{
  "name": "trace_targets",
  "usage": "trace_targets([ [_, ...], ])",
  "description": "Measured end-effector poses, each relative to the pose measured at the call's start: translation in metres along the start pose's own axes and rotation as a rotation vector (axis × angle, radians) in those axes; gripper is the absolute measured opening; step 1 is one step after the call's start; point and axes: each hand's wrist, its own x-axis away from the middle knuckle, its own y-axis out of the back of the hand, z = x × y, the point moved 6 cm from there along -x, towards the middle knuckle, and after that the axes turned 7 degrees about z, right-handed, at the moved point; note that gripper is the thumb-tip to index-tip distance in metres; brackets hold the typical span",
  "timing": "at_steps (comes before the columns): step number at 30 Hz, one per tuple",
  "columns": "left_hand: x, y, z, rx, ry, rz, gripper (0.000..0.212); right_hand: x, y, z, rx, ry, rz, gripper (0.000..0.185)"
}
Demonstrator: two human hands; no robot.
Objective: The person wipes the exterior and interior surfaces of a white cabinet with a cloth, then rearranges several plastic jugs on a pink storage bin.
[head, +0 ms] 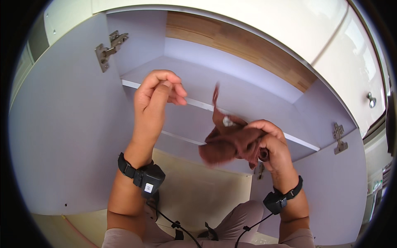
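My right hand [274,144] grips a crumpled reddish-brown cloth [229,139], which hangs to the left of it in front of the cabinet shelf. One thin end of the cloth sticks up, blurred, and a small white patch shows near its top. To the left, my left hand [161,88] is raised before the shelf [198,77], fingers curled loosely and the thumb near the index finger. No object shows in it. Each wrist wears a black strap with a black device.
A cabinet stands wide open, its left door [62,124] and right door [328,189] swung out on metal hinges [105,54]. A wooden strip [235,46] runs along the upper back. A knobbed white door [347,71] is at upper right. A thin hose [76,231] lies at lower left.
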Motion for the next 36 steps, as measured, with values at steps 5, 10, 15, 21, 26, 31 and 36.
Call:
trace_targets([
  [5,0.02,-0.059,0.018,-0.003,0.397,0.628,0.036,0.014,-0.004,-0.048,-0.732,-0.048,-0.208,0.053],
  [10,0.046,-0.073,0.054,-0.12,0.613,0.859,0.052,0.037,-0.005,-0.073,-0.844,0.0,-0.045,0.065],
  [15,0.058,-0.091,0.076,0.025,0.616,0.861,0.044,0.045,-0.001,-0.076,-0.467,0.119,-0.089,0.05],
  [21,0.062,-0.108,0.095,0.113,0.589,0.65,0.023,0.059,0.014,-0.081,-0.291,0.097,-0.297,0.031],
  [26,0.052,-0.096,0.096,0.223,0.569,0.538,0.014,0.071,0.042,-0.09,-0.258,0.161,-0.515,0.037],
  [31,0.053,-0.082,0.107,0.323,0.633,0.388,0.014,0.08,0.049,-0.11,-0.363,0.004,-0.63,0.032],
  [36,0.048,-0.09,0.09,0.353,0.68,0.388,0.02,0.091,0.06,-0.125,-0.062,-0.245,-0.629,0.035],
])
